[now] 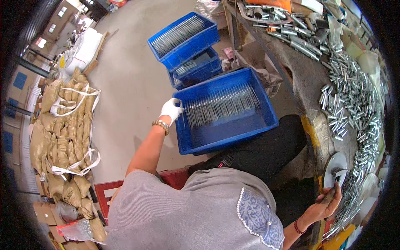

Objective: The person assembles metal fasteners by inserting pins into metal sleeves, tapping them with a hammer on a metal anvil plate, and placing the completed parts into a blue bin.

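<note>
Concrete floor at frame centre holds a blue crate (pixel 266 121) of metal rods (pixel 221 105); the gloved left hand (pixel 170 110) pinches its rim, while the bare right hand (pixel 327 202), lower right, grips a dark tool (pixel 333 188) beside scattered metal pins (pixel 354 100).

We are counting three blue plastic crates (pixel 227 125), each holding thin metal rods (pixel 221 104). We are seeing two hands, one white glove (pixel 171 110), and short metal tubes (pixel 354 100) too numerous to count.

Bright, even daylight, strongest at far left over the pale concrete floor (pixel 129 79). Soft shadows only. Glare on the heap of small shiny metal tubes (pixel 354 104) at right. Heavy fisheye bending, black vignette corners; rim detail soft.
</note>
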A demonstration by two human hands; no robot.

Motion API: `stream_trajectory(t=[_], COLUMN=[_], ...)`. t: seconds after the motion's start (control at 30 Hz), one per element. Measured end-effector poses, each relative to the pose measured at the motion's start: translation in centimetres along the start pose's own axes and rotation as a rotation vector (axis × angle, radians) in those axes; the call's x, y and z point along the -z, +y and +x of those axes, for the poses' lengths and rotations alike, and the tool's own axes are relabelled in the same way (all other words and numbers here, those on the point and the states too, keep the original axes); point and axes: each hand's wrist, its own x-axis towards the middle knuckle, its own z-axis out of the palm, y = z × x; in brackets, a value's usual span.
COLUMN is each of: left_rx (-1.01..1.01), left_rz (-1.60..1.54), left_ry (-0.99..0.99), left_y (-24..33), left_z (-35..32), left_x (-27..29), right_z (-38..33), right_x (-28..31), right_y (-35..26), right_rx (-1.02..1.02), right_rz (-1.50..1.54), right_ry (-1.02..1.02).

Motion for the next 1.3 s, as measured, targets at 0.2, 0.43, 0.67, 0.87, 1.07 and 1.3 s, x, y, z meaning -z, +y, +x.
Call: stream_trajectory(t=[0.2, 0.43, 0.67, 0.87, 1.07, 1.3], left_rx=[0.05, 0.051, 0.021, 0.222, -0.156, -0.8], left_rz=[0.066, 0.358, 0.52, 0.096, 0.456, -0.328], left_ry=[-0.036, -0.088, -0.044, 0.149, 0.136, 0.077], left_y=[1.3, 1.0, 0.4, -0.4, 6.4, 22.9], left_z=[0.0, 4.0, 6.5, 6.7, 0.7, -8.2], left_x=[-1.6, -4.6, -7.5, -9.8, -6.8, -8.1], right_z=[-0.1, -0.4, -0.2, -0.1, -1.1, -0.7], right_x=[0.6, 0.9, 0.4, 0.9, -0.7, -0.9], right_y=[0.0, -0.1, 0.5, -0.4, -2.0, -5.1], right_rx=[0.003, -0.02, -0.021, -0.048, -0.038, -0.14], right_rz=[0.053, 0.028, 0.062, 0.021, 0.074, 0.285], right_ry=[-0.012, 0.032, 0.063, 0.085, 0.046, -0.064])
